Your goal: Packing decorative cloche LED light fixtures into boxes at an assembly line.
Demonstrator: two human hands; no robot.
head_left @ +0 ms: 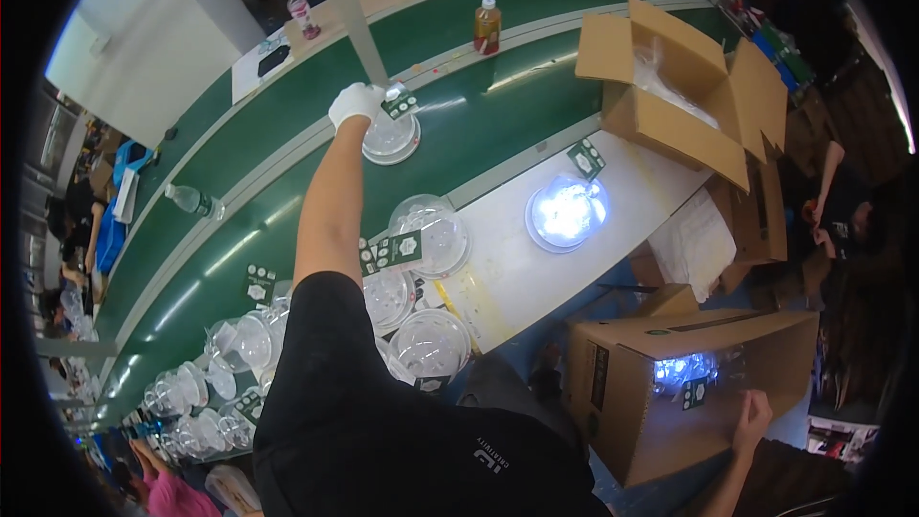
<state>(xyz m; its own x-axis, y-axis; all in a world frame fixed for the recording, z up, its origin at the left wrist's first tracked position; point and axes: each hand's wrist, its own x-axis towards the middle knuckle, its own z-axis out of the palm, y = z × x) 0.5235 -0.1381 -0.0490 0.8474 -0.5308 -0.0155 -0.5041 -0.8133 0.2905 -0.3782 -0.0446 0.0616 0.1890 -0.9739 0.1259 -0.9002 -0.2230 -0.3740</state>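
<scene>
On the green belt [287,172], gloved left hand [355,102] grips dome [391,137]: set flat, tag clear; right hand [752,415] fisted by box [670,393].

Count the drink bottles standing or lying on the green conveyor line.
3: an orange-filled bottle at the top centre, a pink-labelled bottle at the upper left, a clear bottle lying at left. Others may be hidden.

My left arm is stretched far out in front of me, almost straight. My left hand [356,103] wears a white glove, and its fingers are curled shut. My right arm is bent and comes up from the bottom corner. My right hand [752,418] is bare, low by my side, closed into a loose fist.
</scene>
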